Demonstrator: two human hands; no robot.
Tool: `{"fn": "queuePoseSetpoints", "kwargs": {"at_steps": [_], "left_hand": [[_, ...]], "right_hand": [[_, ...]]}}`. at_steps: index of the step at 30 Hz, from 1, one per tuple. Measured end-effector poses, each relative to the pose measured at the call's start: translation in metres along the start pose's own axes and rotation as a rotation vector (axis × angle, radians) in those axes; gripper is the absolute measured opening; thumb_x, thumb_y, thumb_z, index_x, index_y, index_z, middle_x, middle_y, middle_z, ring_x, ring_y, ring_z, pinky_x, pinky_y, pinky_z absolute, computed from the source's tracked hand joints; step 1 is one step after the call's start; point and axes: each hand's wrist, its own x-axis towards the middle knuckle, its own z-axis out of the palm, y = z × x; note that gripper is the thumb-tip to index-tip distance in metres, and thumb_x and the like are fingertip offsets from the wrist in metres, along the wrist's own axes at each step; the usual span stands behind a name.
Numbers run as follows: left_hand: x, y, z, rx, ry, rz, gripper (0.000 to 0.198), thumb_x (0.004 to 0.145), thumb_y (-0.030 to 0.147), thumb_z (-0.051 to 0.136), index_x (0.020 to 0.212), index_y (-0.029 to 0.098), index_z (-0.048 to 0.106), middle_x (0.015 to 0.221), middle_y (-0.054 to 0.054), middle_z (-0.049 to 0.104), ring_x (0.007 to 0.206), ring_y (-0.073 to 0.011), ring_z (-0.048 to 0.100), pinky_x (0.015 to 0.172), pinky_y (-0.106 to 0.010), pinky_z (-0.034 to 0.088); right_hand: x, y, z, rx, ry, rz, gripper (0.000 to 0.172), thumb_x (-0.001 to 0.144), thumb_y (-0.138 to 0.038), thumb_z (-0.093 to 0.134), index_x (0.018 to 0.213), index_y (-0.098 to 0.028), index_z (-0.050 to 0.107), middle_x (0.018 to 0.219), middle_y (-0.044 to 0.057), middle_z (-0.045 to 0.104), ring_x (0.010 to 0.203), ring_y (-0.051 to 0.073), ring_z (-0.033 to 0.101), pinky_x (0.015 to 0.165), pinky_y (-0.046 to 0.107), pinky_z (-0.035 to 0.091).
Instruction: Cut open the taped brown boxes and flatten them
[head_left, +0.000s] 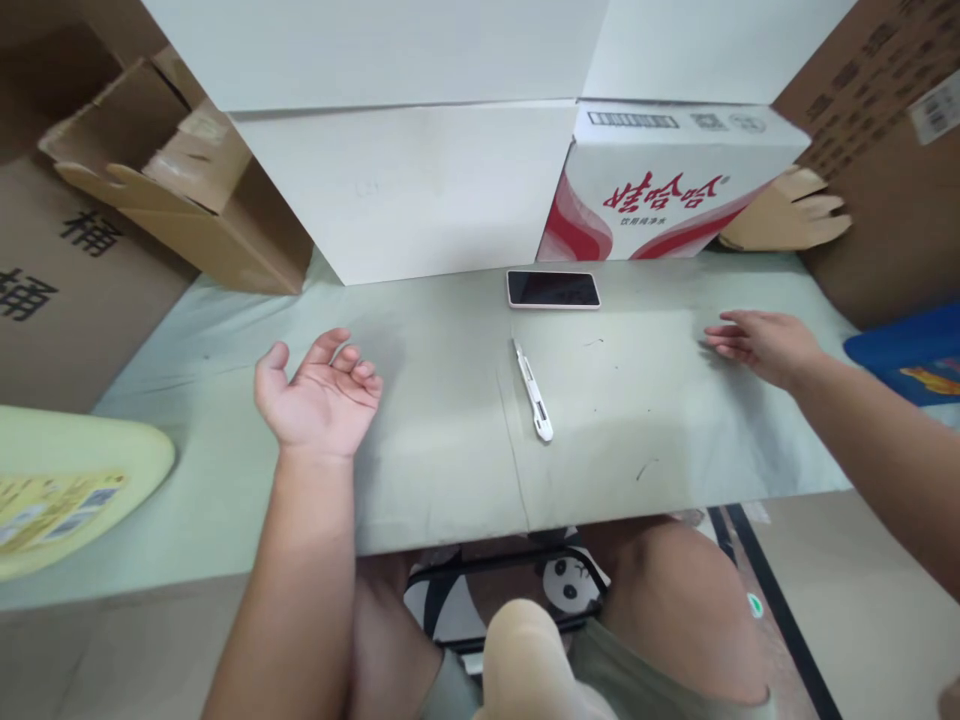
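Note:
My left hand [322, 395] rests palm up over the left part of the table, its fingers loosely curled and apart, with nothing in it. On the right, my right hand [761, 345] hovers by the table surface with fingers extended and holds nothing. Between the two hands lies a white utility knife [533, 392], slanted, its tip pointing away from me. Behind the knife a smartphone [553, 289] with a dark screen and pale pink edge lies flat near the boxes. Neither hand touches the knife or the phone.
A pale green cloth [442, 420] covers the table. White cartons [420, 190] and a red-and-white water box [667, 195] line the back. An open cardboard box [217, 225] stands back left. A yellow-green bottle [75, 490] lies left; a blue container [911, 350] is at the right edge.

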Motion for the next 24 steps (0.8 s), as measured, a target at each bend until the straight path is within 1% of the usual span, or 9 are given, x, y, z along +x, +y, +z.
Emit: {"fn": "queuePoseSetpoints", "kwargs": {"at_steps": [3,5,7,9,14,17,20,22,24], "left_hand": [[-0.008,0.006,-0.004,-0.04,-0.004,0.007,0.06,0.106,0.056,0.025,0.085,0.023,0.07,0.057,-0.002,0.06,0.044,-0.0142,0.056,0.04,-0.025,0.046],[-0.012,0.011,-0.009,-0.082,-0.021,0.014,0.058,0.106,0.054,0.025,0.085,0.024,0.07,0.058,-0.002,0.06,0.045,-0.0137,0.055,0.041,-0.024,0.047],[-0.014,0.017,-0.015,-0.124,-0.041,0.013,0.057,0.105,0.054,0.027,0.083,0.023,0.069,0.058,-0.002,0.06,0.045,-0.0133,0.054,0.042,-0.024,0.047],[-0.014,0.024,-0.02,-0.153,-0.066,0.013,0.056,0.104,0.056,0.03,0.082,0.022,0.069,0.058,-0.002,0.06,0.046,-0.013,0.054,0.043,-0.024,0.046],[-0.015,0.042,-0.033,-0.204,-0.088,0.036,0.057,0.103,0.051,0.029,0.079,0.018,0.068,0.057,-0.001,0.06,0.045,-0.0125,0.054,0.043,-0.024,0.046],[-0.015,0.052,-0.042,-0.212,-0.109,0.062,0.053,0.101,0.053,0.036,0.076,0.018,0.067,0.059,-0.001,0.06,0.046,-0.0123,0.055,0.045,-0.024,0.046],[-0.012,0.059,-0.05,-0.215,-0.12,0.078,0.051,0.099,0.054,0.04,0.075,0.018,0.066,0.06,-0.001,0.061,0.046,-0.0121,0.056,0.046,-0.023,0.046],[-0.011,0.063,-0.055,-0.211,-0.125,0.071,0.05,0.099,0.054,0.04,0.074,0.019,0.066,0.06,-0.001,0.06,0.046,-0.0117,0.057,0.047,-0.023,0.047],[-0.01,0.066,-0.059,-0.202,-0.134,0.07,0.047,0.097,0.053,0.043,0.074,0.019,0.065,0.06,0.0,0.06,0.047,-0.0111,0.057,0.049,-0.022,0.048]], "right_hand": [[-0.023,-0.021,0.01,-0.111,-0.038,0.15,0.02,0.1,-0.003,0.059,0.083,-0.009,0.067,0.067,0.015,0.071,0.053,0.014,0.068,0.056,0.027,0.052],[-0.038,-0.038,0.026,-0.16,-0.075,0.15,0.018,0.103,-0.009,0.058,0.088,-0.011,0.068,0.069,0.013,0.072,0.055,0.014,0.067,0.056,0.026,0.052],[-0.054,-0.053,0.052,-0.207,-0.131,0.117,0.017,0.104,-0.013,0.058,0.09,-0.013,0.067,0.07,0.01,0.072,0.055,0.015,0.067,0.053,0.024,0.05],[-0.072,-0.064,0.086,-0.253,-0.211,0.061,0.016,0.104,-0.014,0.058,0.091,-0.015,0.067,0.068,0.007,0.071,0.053,0.015,0.066,0.05,0.024,0.047],[-0.131,-0.083,0.197,-0.348,-0.53,-0.161,0.014,0.102,-0.01,0.057,0.097,-0.014,0.069,0.074,0.002,0.071,0.052,0.01,0.063,0.053,0.021,0.045],[-0.175,-0.097,0.272,-0.381,-0.747,-0.34,0.012,0.1,-0.012,0.061,0.103,-0.013,0.073,0.089,0.002,0.074,0.06,0.008,0.066,0.064,0.023,0.052],[-0.214,-0.117,0.348,-0.382,-0.89,-0.53,0.012,0.096,-0.014,0.066,0.102,-0.017,0.076,0.121,0.006,0.074,0.08,0.013,0.074,0.088,0.032,0.061],[-0.233,-0.131,0.397,-0.398,-0.89,-0.774,0.017,0.094,-0.011,0.063,0.104,-0.018,0.075,0.15,0.011,0.061,0.11,0.02,0.075,0.108,0.039,0.058],[-0.247,-0.142,0.438,-0.476,-0.85,-0.984,0.02,0.093,-0.013,0.061,0.109,-0.015,0.074,0.169,0.015,0.042,0.133,0.029,0.068,0.12,0.049,0.051]]}}
